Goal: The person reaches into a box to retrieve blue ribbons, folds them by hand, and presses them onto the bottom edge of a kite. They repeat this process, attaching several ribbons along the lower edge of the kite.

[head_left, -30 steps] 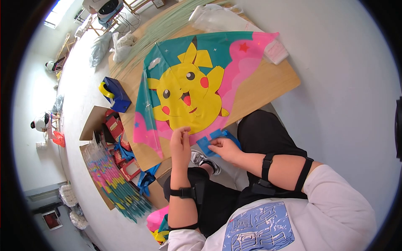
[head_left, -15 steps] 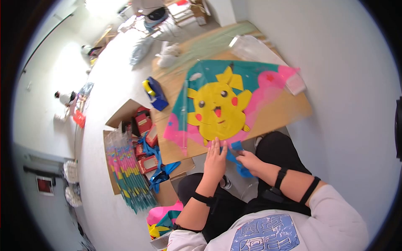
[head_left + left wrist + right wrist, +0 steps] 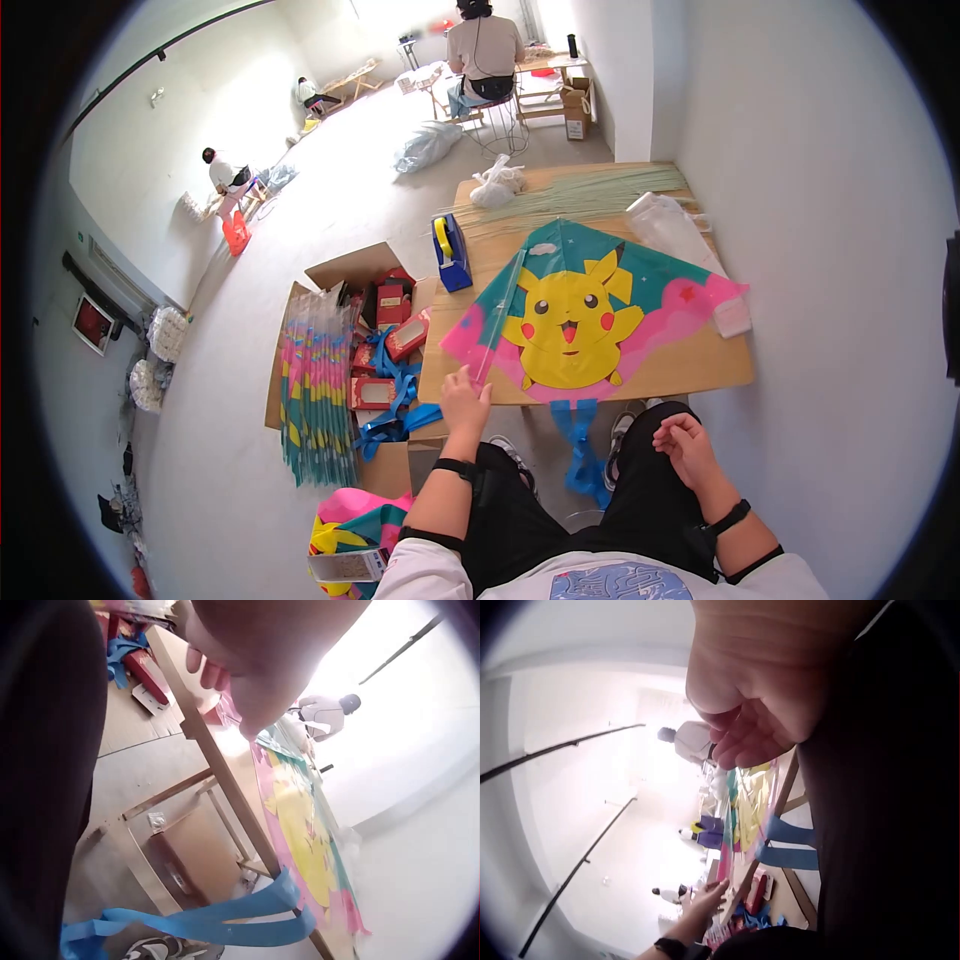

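A kite (image 3: 570,350) with a yellow cartoon figure on teal and pink lies on the wooden table (image 3: 680,375). My left hand (image 3: 465,402) is at its lower left pink corner; in the left wrist view the fingers (image 3: 210,673) curl by pink film and seem to pinch it. A clear strip (image 3: 500,318) runs along the kite's left side. Blue ribbon (image 3: 583,450) hangs from its bottom edge past the table edge, touched by neither hand. Above the right knee, my right hand (image 3: 688,452) is raised, fingers loosely curled, holding nothing.
A blue tape dispenser (image 3: 453,262) stands at the table's left edge. Thin green sticks (image 3: 590,198) and a white plastic roll (image 3: 665,225) lie at the back. Left of the table are a carton (image 3: 345,262) of red boxes and bundled packaged kites (image 3: 318,390). People sit farther back.
The right hand has let go of the blue ribbon, which now hangs down, and has moved right. The left hand has moved left to the kite's corner. The head view has shifted, showing more of the room.
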A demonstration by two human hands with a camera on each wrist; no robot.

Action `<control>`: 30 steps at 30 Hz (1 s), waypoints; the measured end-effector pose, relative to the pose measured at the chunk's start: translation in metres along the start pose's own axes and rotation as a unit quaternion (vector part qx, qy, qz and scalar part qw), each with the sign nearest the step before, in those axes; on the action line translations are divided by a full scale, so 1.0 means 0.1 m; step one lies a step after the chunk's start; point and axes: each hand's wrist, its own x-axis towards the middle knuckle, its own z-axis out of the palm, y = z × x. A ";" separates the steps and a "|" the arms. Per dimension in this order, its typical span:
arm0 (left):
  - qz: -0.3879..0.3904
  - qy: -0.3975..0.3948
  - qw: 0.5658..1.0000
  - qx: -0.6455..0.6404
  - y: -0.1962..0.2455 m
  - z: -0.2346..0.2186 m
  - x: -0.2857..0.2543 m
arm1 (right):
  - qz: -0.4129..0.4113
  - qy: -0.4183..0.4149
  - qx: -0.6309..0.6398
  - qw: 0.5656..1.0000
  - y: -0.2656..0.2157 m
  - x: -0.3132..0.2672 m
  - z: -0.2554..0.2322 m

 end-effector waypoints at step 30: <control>0.223 -0.078 0.969 0.066 0.12 -0.20 -0.06 | -0.010 -0.043 0.186 0.982 0.04 0.14 -0.14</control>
